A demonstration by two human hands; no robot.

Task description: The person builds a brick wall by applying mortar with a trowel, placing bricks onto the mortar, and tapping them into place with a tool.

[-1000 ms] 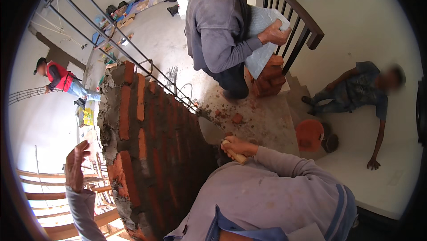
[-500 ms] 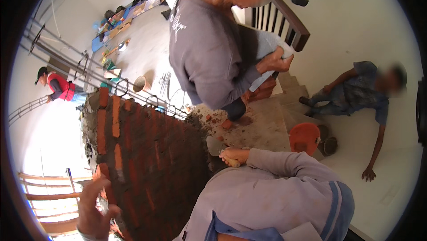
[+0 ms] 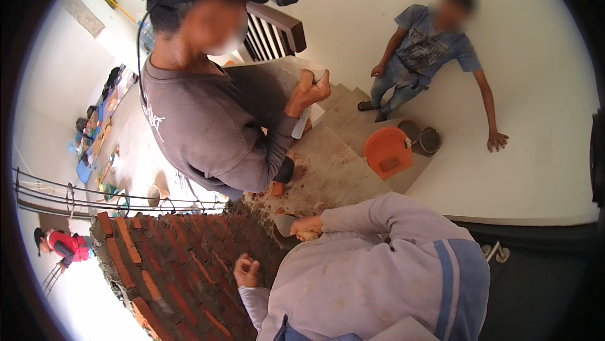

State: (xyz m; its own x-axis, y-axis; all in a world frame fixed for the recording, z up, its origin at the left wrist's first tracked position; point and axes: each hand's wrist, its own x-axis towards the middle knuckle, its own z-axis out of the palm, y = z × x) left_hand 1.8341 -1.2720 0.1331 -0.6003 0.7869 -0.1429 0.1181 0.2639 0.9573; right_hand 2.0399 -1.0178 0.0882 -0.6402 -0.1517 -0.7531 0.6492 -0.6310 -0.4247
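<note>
My right hand (image 3: 307, 227) is closed round the handle of a trowel (image 3: 284, 224), whose grey blade points left beside the far right end of a brick wall (image 3: 189, 265). Grey mortar fills the joints and smears much of the wall's red brick face. My left hand (image 3: 246, 270) is in front of that wall, fingers half curled and a little apart, with nothing visible in it. Whether it touches the bricks I cannot tell.
A person in a dark grey shirt (image 3: 208, 127) stands close beyond the wall, holding a grey sheet (image 3: 265, 79). Another person in blue (image 3: 422, 51) is by the stairs (image 3: 334, 114). An orange bucket (image 3: 378, 142) and dark buckets (image 3: 430, 142) stand there. Steel rods (image 3: 132, 203) cross at left.
The view has swung, shifting the people and buckets within it. My left hand has moved rightward from the wall's near left edge, and its fingers have curled. The trowel stays in my right hand.
</note>
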